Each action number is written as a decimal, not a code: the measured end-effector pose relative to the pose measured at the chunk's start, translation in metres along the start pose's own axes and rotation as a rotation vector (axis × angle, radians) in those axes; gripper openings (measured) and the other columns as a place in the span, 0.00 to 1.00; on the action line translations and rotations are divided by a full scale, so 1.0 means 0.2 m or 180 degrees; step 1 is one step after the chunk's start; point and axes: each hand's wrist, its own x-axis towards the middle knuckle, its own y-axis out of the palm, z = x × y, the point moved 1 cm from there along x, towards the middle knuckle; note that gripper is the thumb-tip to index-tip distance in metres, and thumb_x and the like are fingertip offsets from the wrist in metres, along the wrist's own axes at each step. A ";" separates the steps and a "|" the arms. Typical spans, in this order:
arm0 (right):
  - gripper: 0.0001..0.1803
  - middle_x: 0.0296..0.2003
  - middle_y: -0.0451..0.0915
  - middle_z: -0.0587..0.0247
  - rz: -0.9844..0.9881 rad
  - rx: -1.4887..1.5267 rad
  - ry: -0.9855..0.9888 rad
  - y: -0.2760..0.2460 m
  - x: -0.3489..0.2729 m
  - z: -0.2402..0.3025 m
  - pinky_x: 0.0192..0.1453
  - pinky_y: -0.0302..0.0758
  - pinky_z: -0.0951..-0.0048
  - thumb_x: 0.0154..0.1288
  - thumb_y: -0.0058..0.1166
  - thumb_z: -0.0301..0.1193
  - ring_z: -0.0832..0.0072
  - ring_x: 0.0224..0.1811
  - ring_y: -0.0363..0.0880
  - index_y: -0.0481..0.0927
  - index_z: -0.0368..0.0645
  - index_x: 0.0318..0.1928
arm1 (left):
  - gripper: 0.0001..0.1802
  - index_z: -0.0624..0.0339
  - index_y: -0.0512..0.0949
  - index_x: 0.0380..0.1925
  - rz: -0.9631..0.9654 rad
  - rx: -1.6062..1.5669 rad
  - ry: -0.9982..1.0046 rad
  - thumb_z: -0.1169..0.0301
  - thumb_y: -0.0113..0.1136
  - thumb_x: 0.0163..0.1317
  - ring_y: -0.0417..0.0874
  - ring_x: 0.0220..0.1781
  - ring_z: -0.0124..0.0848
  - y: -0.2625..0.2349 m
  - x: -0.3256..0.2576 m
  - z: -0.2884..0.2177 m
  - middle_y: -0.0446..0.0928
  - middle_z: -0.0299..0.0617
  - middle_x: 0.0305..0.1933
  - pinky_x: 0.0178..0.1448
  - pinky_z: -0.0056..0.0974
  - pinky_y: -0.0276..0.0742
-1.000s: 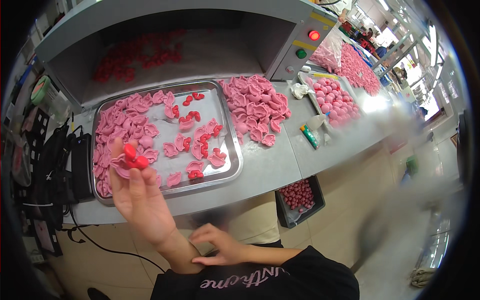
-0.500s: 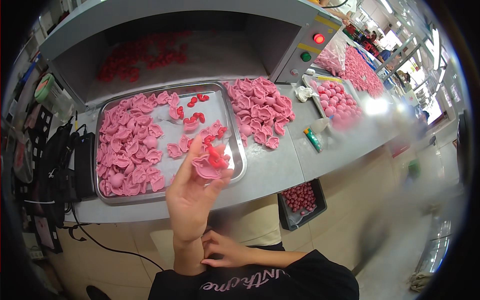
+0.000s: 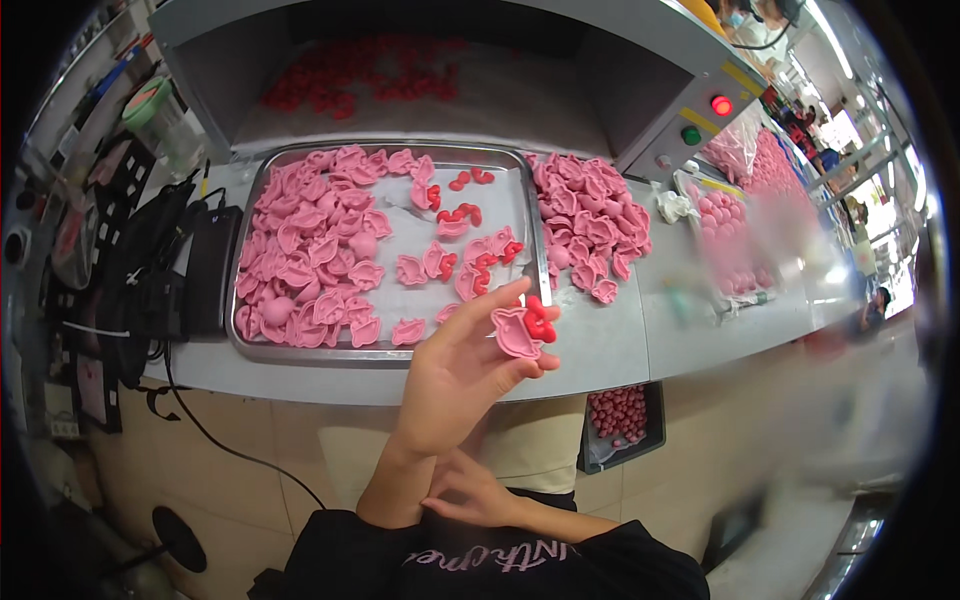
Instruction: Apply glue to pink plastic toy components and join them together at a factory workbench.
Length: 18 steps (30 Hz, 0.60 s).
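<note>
My left hand (image 3: 450, 375) is raised in front of the counter edge, shut on a pink moulded piece (image 3: 512, 335) with a small red part (image 3: 541, 324) on it. My right hand (image 3: 470, 492) lies across my left forearm just below the wrist, fingers apart, holding nothing. Behind the left hand a metal tray (image 3: 300, 352) holds several pink pieces, packed at its left side, with small red parts (image 3: 458, 213) scattered at its right. A loose heap of pink pieces (image 3: 585, 220) lies on the counter to the right of the tray.
A grey machine housing with a red lamp (image 3: 721, 104) and a green button (image 3: 690, 134) stands behind; red pieces (image 3: 350, 75) lie in its recess. Black gear and cables (image 3: 150, 270) sit left. A bin of pink-red balls (image 3: 620, 415) hangs under the counter; more pink balls (image 3: 725, 220) lie far right.
My left hand has swung from the tray's left side across to the right, keeping the pink and red piece in its fingers. My right hand has stayed on the left forearm.
</note>
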 end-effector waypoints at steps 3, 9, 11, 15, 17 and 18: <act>0.15 0.38 0.67 0.56 -0.0389 0.0673 0.0507 0.01 0.00 0.02 0.41 0.69 0.74 0.51 0.57 0.23 0.71 0.36 0.71 0.68 0.36 0.39 | 0.28 0.69 0.60 0.53 0.0250 0.0132 0.0142 0.76 0.58 0.52 0.74 0.46 0.34 -0.01 0.00 0.02 0.68 0.54 0.49 0.43 0.31 0.74; 0.18 0.39 0.67 0.57 -0.0241 0.0477 0.0524 0.04 -0.02 -0.02 0.40 0.71 0.76 0.51 0.57 0.23 0.73 0.37 0.71 0.67 0.35 0.42 | 0.27 0.64 0.59 0.55 0.0537 -0.0100 0.0058 0.78 0.54 0.54 0.71 0.47 0.30 -0.03 -0.02 0.01 0.67 0.45 0.47 0.49 0.33 0.71; 0.15 0.39 0.67 0.57 -0.0186 0.0326 0.0409 0.03 -0.02 -0.02 0.39 0.70 0.76 0.51 0.57 0.23 0.72 0.37 0.71 0.69 0.35 0.40 | 0.28 0.64 0.57 0.55 0.0628 -0.0172 0.0030 0.75 0.54 0.55 0.71 0.45 0.29 -0.03 -0.03 0.01 0.66 0.44 0.46 0.48 0.32 0.70; 0.08 0.39 0.67 0.57 -0.0080 -0.0132 0.0198 0.03 -0.02 -0.02 0.38 0.70 0.75 0.51 0.57 0.23 0.70 0.37 0.71 0.73 0.35 0.33 | 0.34 0.65 0.53 0.57 0.1031 -0.0596 -0.0355 0.62 0.55 0.56 0.70 0.37 0.27 -0.04 -0.06 0.02 0.65 0.42 0.42 0.44 0.32 0.68; 0.08 0.39 0.66 0.57 -0.0131 -0.0107 0.0246 0.03 -0.01 -0.02 0.39 0.70 0.75 0.51 0.57 0.24 0.69 0.38 0.71 0.74 0.35 0.32 | 0.34 0.68 0.53 0.56 0.1005 -0.0658 -0.0332 0.60 0.53 0.57 0.70 0.34 0.28 -0.02 -0.06 0.01 0.66 0.43 0.39 0.42 0.34 0.68; 0.08 0.40 0.66 0.57 -0.0193 -0.0088 0.0289 0.03 -0.01 -0.02 0.40 0.69 0.75 0.51 0.57 0.24 0.68 0.38 0.70 0.74 0.35 0.32 | 0.34 0.72 0.53 0.55 0.0991 -0.0717 -0.0310 0.58 0.51 0.58 0.70 0.30 0.28 -0.01 -0.06 0.01 0.66 0.44 0.36 0.39 0.36 0.68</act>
